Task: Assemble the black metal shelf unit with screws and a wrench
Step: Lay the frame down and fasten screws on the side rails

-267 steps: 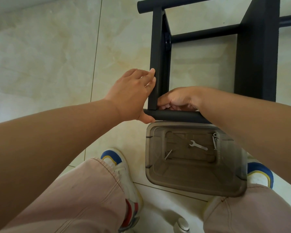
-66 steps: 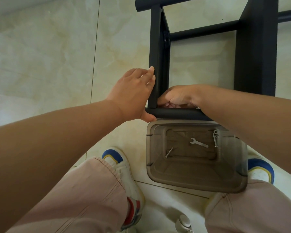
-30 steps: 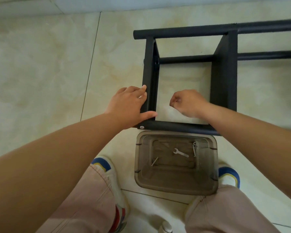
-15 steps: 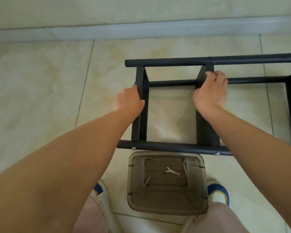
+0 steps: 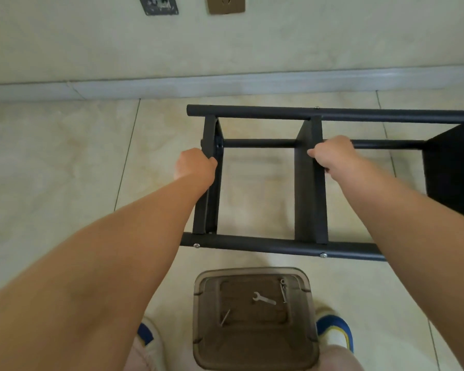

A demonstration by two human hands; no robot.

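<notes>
The black metal shelf unit [image 5: 279, 246] lies on its side on the tiled floor, its long tubes running left to right. My left hand [image 5: 194, 166] grips the end panel [image 5: 210, 199] at the unit's left end. My right hand [image 5: 331, 156] grips the top edge of the second shelf panel [image 5: 310, 204]. Silver screw heads [image 5: 197, 245] show on the near tube. A small silver wrench [image 5: 264, 299] lies in the brown translucent box [image 5: 255, 352] near my feet, with loose screws [image 5: 225, 318] beside it.
A wall with a grey skirting [image 5: 225, 85] stands just beyond the shelf, with two socket plates [image 5: 225, 5] on it. A third black panel [image 5: 453, 178] is at the right edge. My shoes [image 5: 335, 333] flank the box. Bare floor tiles spread to the left.
I have risen and the view has pulled back. My right hand left the lower corner and took the second panel; my left hand slid up the end panel and closed round it.
</notes>
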